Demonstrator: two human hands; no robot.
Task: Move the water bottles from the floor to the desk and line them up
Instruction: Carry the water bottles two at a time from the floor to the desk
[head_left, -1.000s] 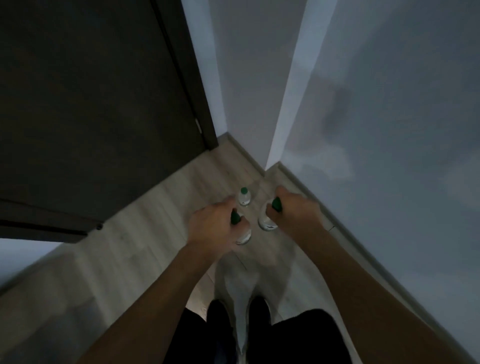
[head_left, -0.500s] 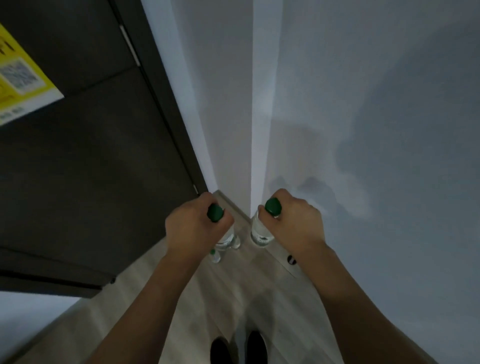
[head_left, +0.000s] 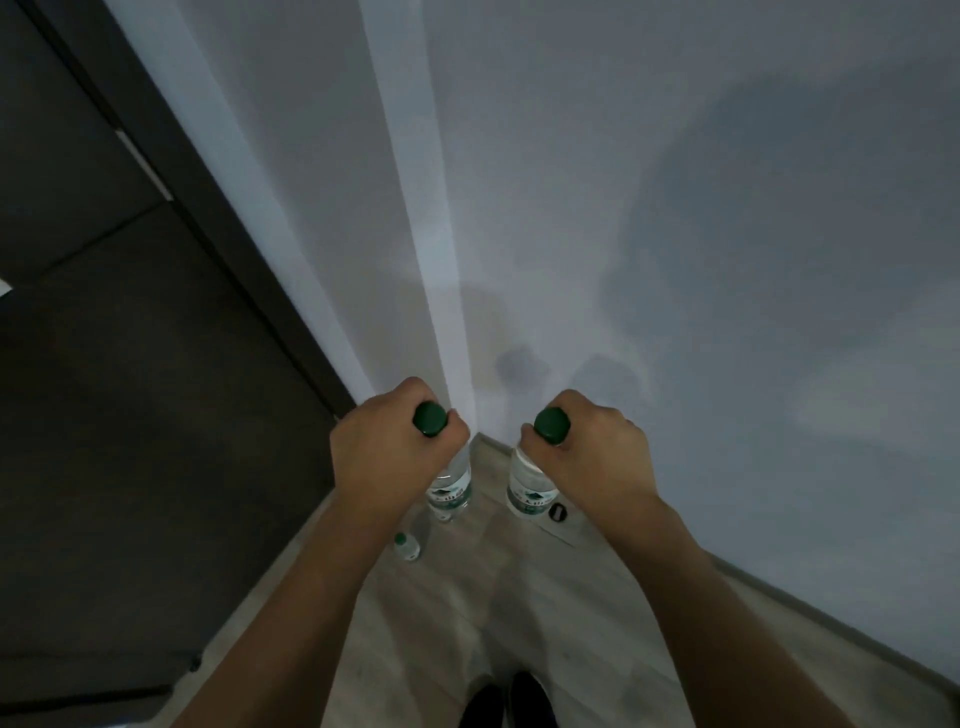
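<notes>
Change: both hands and their bottles sit higher against the wall corner than half a second ago; the bottle left on the floor looks smaller and farther below.
Left hand (head_left: 387, 457): fingers curled tight round the neck of the left bottle (head_left: 451, 488), green cap (head_left: 430, 418) poking out on top.
Right hand (head_left: 592, 452): fingers wrapped round the neck of the right bottle (head_left: 527, 488), its green cap (head_left: 552, 426) showing above the fist.
Bottle direction: both held bottles hang upright, long axis vertical, caps up, bases toward the floor (head_left: 509, 587), clear of it.
Spacing: the two held bottles are side by side, apart.
Third bottle (head_left: 407, 545): stands upright on the floor, below the left hand.
Shoes (head_left: 506, 701): dark, at the bottom edge.
Door (head_left: 130, 389): dark, on the left.
</notes>
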